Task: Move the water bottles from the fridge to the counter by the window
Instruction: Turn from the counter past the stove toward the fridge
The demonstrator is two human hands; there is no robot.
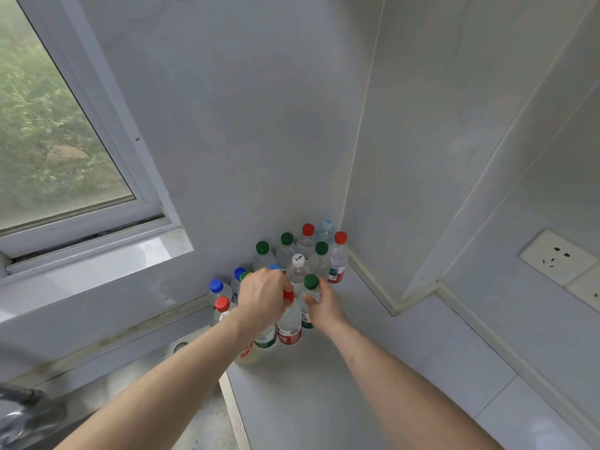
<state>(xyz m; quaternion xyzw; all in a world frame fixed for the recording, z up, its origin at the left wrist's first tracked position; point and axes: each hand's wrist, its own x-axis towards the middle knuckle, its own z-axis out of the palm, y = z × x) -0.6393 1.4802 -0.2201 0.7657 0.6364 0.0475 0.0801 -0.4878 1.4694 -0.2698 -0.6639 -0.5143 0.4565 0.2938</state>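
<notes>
Clear plastic water bottles with coloured screw caps stood upright, bunched in the corner of the pale grey counter at 12 o'clock from both hands, window at 10 o'clock. Left hand curled over the top of a red-capped clear bottle; right hand, at 3 o'clock of it and just beside, gripped the neck of a green-capped clear bottle. Both bottles looked set down at the cluster's near edge, long axes vertical, so release likely meant lifting straight up.
</notes>
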